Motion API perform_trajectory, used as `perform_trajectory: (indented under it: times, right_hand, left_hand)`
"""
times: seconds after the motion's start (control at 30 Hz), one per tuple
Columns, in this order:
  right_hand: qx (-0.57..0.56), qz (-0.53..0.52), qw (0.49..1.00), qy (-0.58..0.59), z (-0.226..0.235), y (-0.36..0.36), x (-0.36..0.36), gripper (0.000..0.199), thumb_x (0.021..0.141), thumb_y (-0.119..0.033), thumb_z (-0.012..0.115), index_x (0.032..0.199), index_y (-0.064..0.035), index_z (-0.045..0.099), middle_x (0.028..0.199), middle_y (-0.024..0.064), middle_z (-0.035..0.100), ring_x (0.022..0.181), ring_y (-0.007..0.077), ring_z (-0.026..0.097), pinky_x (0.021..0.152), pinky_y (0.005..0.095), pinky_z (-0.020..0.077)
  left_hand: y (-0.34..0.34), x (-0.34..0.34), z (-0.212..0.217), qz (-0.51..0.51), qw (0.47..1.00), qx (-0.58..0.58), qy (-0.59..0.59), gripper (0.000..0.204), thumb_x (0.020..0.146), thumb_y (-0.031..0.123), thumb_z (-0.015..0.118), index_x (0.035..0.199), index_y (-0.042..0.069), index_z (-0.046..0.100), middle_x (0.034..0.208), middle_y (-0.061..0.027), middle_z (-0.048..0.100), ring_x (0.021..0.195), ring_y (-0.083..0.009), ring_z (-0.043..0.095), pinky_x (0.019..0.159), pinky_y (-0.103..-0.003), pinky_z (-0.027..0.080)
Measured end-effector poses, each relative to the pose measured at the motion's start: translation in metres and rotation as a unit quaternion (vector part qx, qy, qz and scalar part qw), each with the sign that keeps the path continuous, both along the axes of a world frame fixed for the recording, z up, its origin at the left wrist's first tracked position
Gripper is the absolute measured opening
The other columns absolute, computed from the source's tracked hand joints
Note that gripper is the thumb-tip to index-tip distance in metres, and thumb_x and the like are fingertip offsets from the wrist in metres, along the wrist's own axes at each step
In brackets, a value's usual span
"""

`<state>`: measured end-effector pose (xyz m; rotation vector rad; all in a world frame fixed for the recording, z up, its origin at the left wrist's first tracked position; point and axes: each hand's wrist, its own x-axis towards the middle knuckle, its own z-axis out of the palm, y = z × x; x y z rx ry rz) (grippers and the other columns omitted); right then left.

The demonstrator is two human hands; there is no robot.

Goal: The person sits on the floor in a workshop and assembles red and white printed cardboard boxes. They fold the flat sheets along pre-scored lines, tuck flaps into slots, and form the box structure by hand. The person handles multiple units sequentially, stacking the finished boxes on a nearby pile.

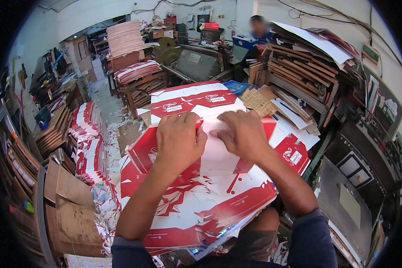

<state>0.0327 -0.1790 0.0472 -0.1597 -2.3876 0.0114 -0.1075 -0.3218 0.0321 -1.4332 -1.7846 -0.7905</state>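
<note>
We see 1 bundle of red and white printed cartons [221, 158] standing on edge at the centre, a pale face turned toward us at 6 o'clock. It lies directly between and below the hands, its long axis slanting roughly from 8 to 2 o'clock, and neither hand is clearly nearer. We cannot count its layers.

The left hand [178, 138] is part closed over the upper edge on the 9 o'clock side; the right hand [243, 134] is curled likewise on the 3 o'clock side, its thumb against the pale face. Both have hold of the bundle, though we cannot see the fingertips on the far side.

Under it we find 1 broad pile of printed sheets [250, 199] with jagged cuts, and 1 further printed panel [190, 95] at 12 o'clock, showing 2 white labels.

Farther out, we count 2 red and white stacks [88, 156] at about 9 o'clock, 1 tall pale stack [125, 38] near 11, 1 co-worker [260, 33] at 1, 1 heap of brown boards [295, 73] at 2, and 1 machine with a flat bed [332, 192] at 4.
</note>
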Motion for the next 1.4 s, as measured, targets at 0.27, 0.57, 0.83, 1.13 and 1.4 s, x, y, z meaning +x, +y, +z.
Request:
perform_trajectory:
  times: [0.27,0.57,0.83,1.13,1.4]
  right_hand:
    - [0.040,-0.030,0.996,0.068,-0.016,-0.011,-0.008,0.021,0.080,-0.021,0.074,0.094,-0.0082,0.065,0.086,0.0081,0.068,0.085,0.0278,0.064,0.075,0.0441,0.0399]
    - [-0.027,-0.018,0.998,-0.050,0.006,-0.010,-0.003,0.035,0.075,-0.016,0.070,0.108,-0.0058,0.066,0.088,0.0153,0.068,0.088,0.0341,0.064,0.079,0.0465,0.0433]
    - [-0.164,0.081,0.977,-0.106,0.026,-0.007,-0.023,0.060,0.076,-0.016,0.061,0.134,-0.0012,0.055,0.101,0.0252,0.070,0.092,0.0411,0.068,0.083,0.0455,0.0525]
    - [-0.314,0.201,0.928,-0.026,0.024,0.011,-0.055,0.027,0.087,-0.011,0.054,0.107,0.0031,0.066,0.090,0.0227,0.067,0.080,0.0339,0.063,0.075,0.0417,0.0506]
    - [-0.666,0.207,0.662,0.275,0.058,0.036,-0.043,0.028,0.098,-0.029,0.054,0.112,-0.0079,0.063,0.064,-0.0066,0.039,0.051,0.0073,0.033,0.045,0.0259,0.0239]
  left_hand:
    - [0.013,-0.003,-0.002,0.057,0.998,-0.017,0.006,0.022,0.079,0.016,0.067,0.095,0.001,0.063,0.084,-0.0167,0.065,0.084,-0.0347,0.062,0.080,-0.047,0.044]
    - [0.012,-0.022,-0.006,0.058,0.998,0.002,-0.025,0.044,0.069,0.010,0.078,0.109,0.003,0.060,0.091,-0.0159,0.066,0.090,-0.0348,0.064,0.080,-0.047,0.045]
    - [-0.005,-0.017,-0.013,0.016,0.998,0.043,-0.033,0.061,0.070,0.007,0.080,0.122,0.000,0.050,0.092,-0.0142,0.067,0.089,-0.0338,0.065,0.081,-0.044,0.044]
    - [0.001,-0.016,-0.016,-0.009,0.994,0.074,-0.077,0.089,0.072,0.009,0.081,0.148,0.005,0.035,0.095,-0.0150,0.066,0.090,-0.0336,0.062,0.083,-0.045,0.045]
    - [0.002,-0.016,-0.012,0.030,0.997,0.055,-0.035,0.062,0.071,0.009,0.080,0.127,0.006,0.053,0.098,-0.0125,0.066,0.090,-0.0325,0.063,0.083,-0.044,0.045]
